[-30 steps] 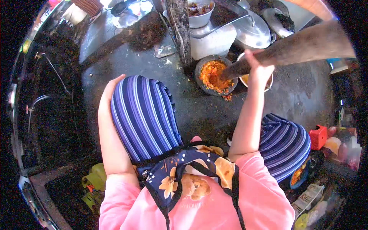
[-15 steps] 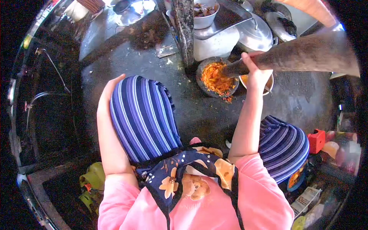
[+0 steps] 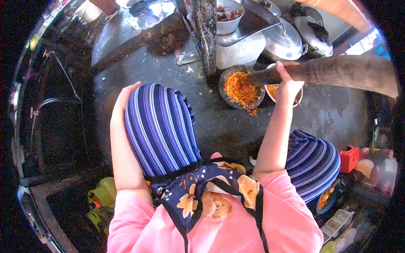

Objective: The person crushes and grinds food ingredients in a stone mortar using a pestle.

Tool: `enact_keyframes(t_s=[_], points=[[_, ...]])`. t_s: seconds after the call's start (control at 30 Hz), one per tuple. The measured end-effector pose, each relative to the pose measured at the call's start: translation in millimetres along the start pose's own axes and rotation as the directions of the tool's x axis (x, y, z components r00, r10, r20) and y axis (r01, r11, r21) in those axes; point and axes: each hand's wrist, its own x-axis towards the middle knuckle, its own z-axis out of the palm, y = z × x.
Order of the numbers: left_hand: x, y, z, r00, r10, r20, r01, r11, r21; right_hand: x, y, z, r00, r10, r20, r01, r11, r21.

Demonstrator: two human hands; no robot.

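My right hand (image 3: 289,86) is closed around the thick wooden pestle (image 3: 333,71), thumb along its near side. The pestle leans steeply to the right, its lower end in a dark stone mortar (image 3: 225,93). Orange-red mash (image 3: 240,86) with coarse bits fills the mortar, and some has spilled at its near rim. Partly hidden behind my right hand is a white bowl (image 3: 298,100) holding something orange and a spoon handle. My left hand (image 3: 131,90) lies along the outside of my left knee, under blue striped cloth (image 3: 162,130); its fingers show only in part, stretched out and holding nothing.
A wooden post (image 3: 206,42) rises just behind the mortar. Beyond it stand a metal bowl (image 3: 229,25) of dark pieces and a large lidded pot (image 3: 283,40). A red container (image 3: 349,159) and a crate (image 3: 337,225) lie to my right, and green items (image 3: 103,194) to my left.
The pestle has swung, its upper end lower in the picture, and my right hand has moved slightly with it. My left hand stays at my knee. The whole view has shifted a little.
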Motion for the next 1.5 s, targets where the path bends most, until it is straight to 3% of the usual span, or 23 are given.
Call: enact_keyframes(t_s=[0.03, 0.07, 0.13, 0.17, 0.23, 0.3, 0.37, 0.47, 0.5, 0.53, 0.6, 0.67, 0.7, 0.8, 0.83, 1.0, 1.07, 1.1, 1.17, 1.3, 1.4, 1.47, 1.5], points=[[6, 3, -1, 0.940, 0.333, -0.074, -0.295, 0.903, 0.313, -1, 12, 1, 1.000, -0.005, -0.017, 0.004, 1.000, -0.019], [8, 4, -4, 0.938, 0.340, -0.067, -0.304, 0.900, 0.314, -4, 34, 2, 0.999, -0.010, -0.037, 0.009, 0.999, -0.034], [-40, 12, 24, 0.446, 0.892, 0.072, -0.565, 0.218, 0.796, -29, 84, 6, 0.978, 0.207, 0.022, -0.201, 0.969, -0.143], [-66, 11, 51, 0.406, 0.914, 0.007, -0.777, 0.341, 0.529, -41, 159, -8, 0.969, 0.243, 0.041, -0.246, 0.950, 0.193], [-141, 7, 116, 0.420, 0.902, 0.099, -0.907, 0.422, -0.001, -45, 135, -9, 0.969, 0.244, 0.039, -0.244, 0.970, -0.005], [-205, 4, 164, 0.364, 0.745, 0.559, -0.587, 0.650, -0.484, -39, 91, -2, 0.982, 0.186, -0.029, -0.187, 0.982, -0.013], [-228, 14, 187, 0.238, 0.739, 0.631, -0.439, 0.661, -0.609, -20, 28, 6, 0.996, 0.045, 0.080, -0.038, 0.996, -0.086], [-231, 43, 210, -0.447, 0.598, 0.665, -0.091, 0.710, -0.699, -3, 8, 10, 0.984, 0.121, 0.130, -0.132, 0.988, 0.080], [-218, 33, 244, -0.762, 0.626, 0.163, 0.222, 0.490, -0.843, -3, 11, 11, 0.978, 0.123, 0.166, -0.130, 0.991, 0.032], [-230, 39, 243, -0.684, 0.706, 0.182, 0.160, 0.389, -0.907, -7, 27, 10, 0.972, 0.119, 0.202, -0.120, 0.993, -0.010], [-242, 23, 218, -0.463, 0.773, 0.433, 0.155, 0.552, -0.820, -29, 88, 18, 0.959, 0.268, 0.086, -0.281, 0.929, 0.240], [-244, 23, 213, -0.516, 0.775, 0.364, 0.173, 0.511, -0.842, -46, 130, 1, 0.949, 0.303, 0.088, -0.300, 0.953, -0.047], [-266, 21, 196, -0.311, 0.826, 0.471, 0.166, 0.535, -0.829, -49, 125, 1, 0.957, 0.282, 0.072, -0.278, 0.958, -0.066], [-258, 40, 190, -0.593, 0.709, 0.382, 0.069, 0.517, -0.853, -36, 92, 7, 0.978, 0.203, 0.054, -0.205, 0.979, 0.024], [-267, 27, 188, -0.441, 0.836, 0.326, 0.129, 0.418, -0.899, -35, 41, 23, 0.993, 0.116, 0.006, -0.116, 0.990, 0.081], [-271, 17, 192, -0.474, 0.836, 0.276, 0.185, 0.401, -0.897, -10, 42, 6, 0.994, 0.003, 0.106, -0.001, 1.000, -0.010], [-290, 14, 187, -0.124, 0.955, 0.268, 0.149, 0.285, -0.947, -21, 101, -1, 0.999, 0.048, -0.011, -0.047, 0.996, 0.077], [-286, 14, 187, -0.127, 0.956, 0.264, 0.151, 0.282, -0.947, -36, 130, -10, 0.995, 0.097, 0.013, -0.098, 0.993, 0.073], [-272, 16, 186, -0.442, 0.863, 0.244, 0.122, 0.327, -0.937, -48, 135, -8, 0.983, 0.186, -0.004, -0.185, 0.977, 0.104], [-268, 19, 179, -0.503, 0.829, 0.246, 0.113, 0.346, -0.931, -41, 68, 8, 0.994, 0.105, -0.030, -0.102, 0.992, 0.073], [-269, 19, 178, -0.327, 0.903, 0.278, 0.069, 0.316, -0.946, -23, 18, 15, 0.996, 0.089, 0.030, -0.091, 0.993, 0.070], [-258, 30, 184, -0.580, 0.786, 0.213, 0.120, 0.341, -0.932, -18, 42, 6, 0.989, 0.031, 0.145, -0.033, 0.999, 0.010], [-260, 27, 183, -0.583, 0.785, 0.209, 0.124, 0.340, -0.932, -22, 54, 8, 0.994, 0.026, 0.109, -0.026, 1.000, -0.007]])
